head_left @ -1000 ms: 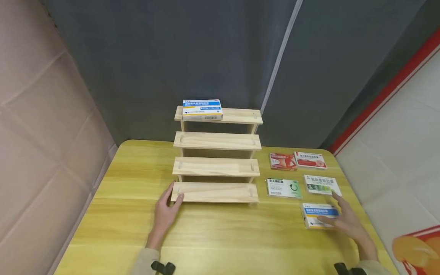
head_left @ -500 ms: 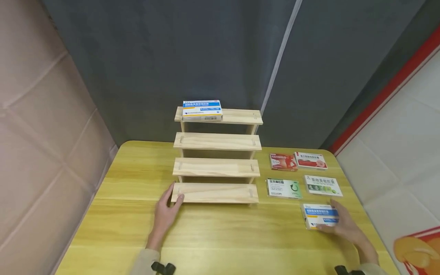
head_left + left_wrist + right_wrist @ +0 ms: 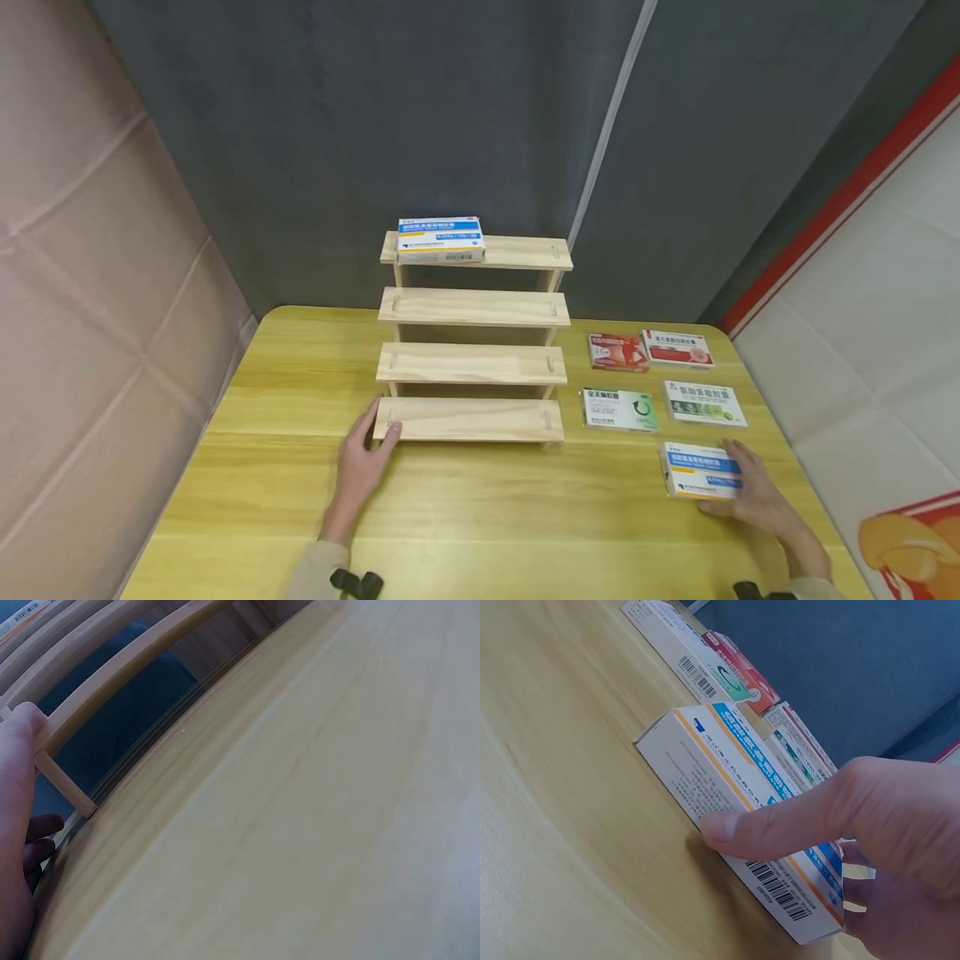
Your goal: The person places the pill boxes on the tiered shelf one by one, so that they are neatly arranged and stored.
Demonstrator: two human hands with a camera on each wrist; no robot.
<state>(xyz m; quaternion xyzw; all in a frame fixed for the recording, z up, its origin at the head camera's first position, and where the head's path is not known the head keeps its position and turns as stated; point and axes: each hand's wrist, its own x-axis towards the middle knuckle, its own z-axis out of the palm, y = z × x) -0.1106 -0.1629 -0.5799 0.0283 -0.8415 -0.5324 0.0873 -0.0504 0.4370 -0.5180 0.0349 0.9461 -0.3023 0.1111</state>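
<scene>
My right hand (image 3: 759, 498) grips a blue-and-white medicine box (image 3: 693, 471) by its right end. In the right wrist view the thumb presses the front side of this medicine box (image 3: 727, 772), and the other fingers are mostly hidden behind it. A stepped wooden display rack (image 3: 468, 419) stands in the middle of the table. At the left end of its lowest step, my left hand (image 3: 362, 462) holds the corner, thumb on the front edge and fingers round the side. A similar blue-and-white box (image 3: 441, 240) lies on the top step, at its left end.
Beyond the right hand lie a green-and-white box (image 3: 618, 410), a white-and-green box (image 3: 703, 403), a red box (image 3: 617, 352) and a white-and-red box (image 3: 677, 348). A dark grey panel (image 3: 375, 125) rises behind the wooden table (image 3: 300, 367).
My right hand has come down from over the blue-and-white medicine box and closed on its right end; the box has shifted very slightly. The left hand stays at the rack.
</scene>
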